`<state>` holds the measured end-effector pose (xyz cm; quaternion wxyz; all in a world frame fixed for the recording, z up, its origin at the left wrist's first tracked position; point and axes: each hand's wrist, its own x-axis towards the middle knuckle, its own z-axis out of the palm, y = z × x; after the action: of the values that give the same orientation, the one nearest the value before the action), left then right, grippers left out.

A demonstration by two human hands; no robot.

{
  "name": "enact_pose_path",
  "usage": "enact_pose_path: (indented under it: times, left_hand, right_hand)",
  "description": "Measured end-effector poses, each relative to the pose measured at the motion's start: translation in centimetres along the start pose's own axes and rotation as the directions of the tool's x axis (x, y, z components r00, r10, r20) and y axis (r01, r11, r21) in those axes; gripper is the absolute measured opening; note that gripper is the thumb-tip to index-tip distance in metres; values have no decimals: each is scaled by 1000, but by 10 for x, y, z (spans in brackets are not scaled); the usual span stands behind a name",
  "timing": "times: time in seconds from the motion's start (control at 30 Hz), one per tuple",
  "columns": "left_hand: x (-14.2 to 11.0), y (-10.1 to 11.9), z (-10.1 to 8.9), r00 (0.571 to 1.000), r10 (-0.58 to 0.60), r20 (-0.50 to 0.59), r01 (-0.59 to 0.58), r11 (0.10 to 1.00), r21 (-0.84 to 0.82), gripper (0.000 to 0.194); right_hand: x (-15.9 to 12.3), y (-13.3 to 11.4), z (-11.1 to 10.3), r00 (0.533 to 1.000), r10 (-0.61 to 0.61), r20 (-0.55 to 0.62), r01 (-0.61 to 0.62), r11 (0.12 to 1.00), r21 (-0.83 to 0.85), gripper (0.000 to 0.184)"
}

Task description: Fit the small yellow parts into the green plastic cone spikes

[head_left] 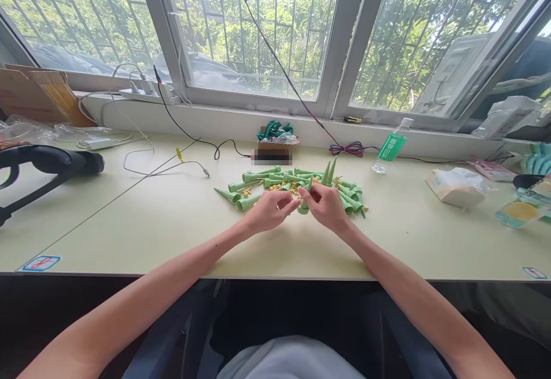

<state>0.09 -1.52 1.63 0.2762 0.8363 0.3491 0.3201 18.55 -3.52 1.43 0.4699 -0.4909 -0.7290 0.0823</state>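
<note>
My right hand (326, 205) is closed round a light green plastic cone spike (303, 209), tip up and wide end down, a little above the table. Close beside it, on the left, my left hand (272, 211) has its thumb and fingers pinched together near the spike's wide end; anything between them is too small to make out. Behind both hands lies a pile of similar green spikes (271, 182), with small yellow pieces (294, 179) scattered among them. Two more spikes (331, 171) stand upright just behind my right hand.
Behind the pile is a small cardboard box (275, 150) with green and silver wrapping. A bottle with a green label (391, 148), a tissue pack (456, 186) and a cup (519, 212) stand right. A black headset (47, 163) and cables (172, 163) lie left.
</note>
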Motion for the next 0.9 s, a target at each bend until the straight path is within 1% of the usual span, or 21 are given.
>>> enact_pose_path:
  times: [0.1, 0.2, 0.3, 0.43, 0.5, 0.57, 0.63, 0.73, 0.83, 0.9]
  left_hand:
    - [0, 1, -1, 997, -55, 57, 58, 997, -50, 47]
    - [0, 3, -2, 997, -58, 58, 60, 997, -43, 44]
    - [0, 3, -1, 1000, -16, 7, 16, 999, 29, 41]
    - [0, 2, -1, 995, 83, -50, -74, 984, 165, 36]
    - [0, 1, 0, 991, 125, -56, -113, 976, 186, 35]
    - [0, 1, 0, 989, 141, -52, -131, 976, 172, 34]
    - [-1, 1, 0, 992, 122, -44, -114, 982, 152, 35]
    - [-1, 2, 1, 999, 42, -29, -39, 992, 120, 42]
    - [0, 3, 0, 1000, -27, 14, 26, 997, 71, 48]
    - [0, 4, -1, 998, -46, 37, 44, 998, 44, 47]
  right_hand:
    - [0, -1, 0, 1000, -4, 7, 4, 1000, -10, 50]
    - [0, -1, 0, 1000, -9, 18, 9, 1000, -20, 51]
    - [0, -2, 0, 1000, -9, 16, 9, 1000, -25, 52]
    - [0, -1, 0, 1000, -1, 13, 1, 1000, -13, 53]
    - [0, -1, 0, 1000, 1, 10, -1, 1000, -9, 53]
    - [0, -1, 0, 1000, 0, 9, 0, 1000, -3, 53]
    - [0, -1, 0, 1000, -2, 10, 2, 1000, 6, 52]
    - [0, -1, -1, 1000, -1, 5, 1, 1000, 9, 51]
    - [0, -1, -1, 1000, -1, 2, 1, 1000, 1, 51]
    - [0, -1, 0, 1000, -4, 7, 4, 1000, 2, 52]
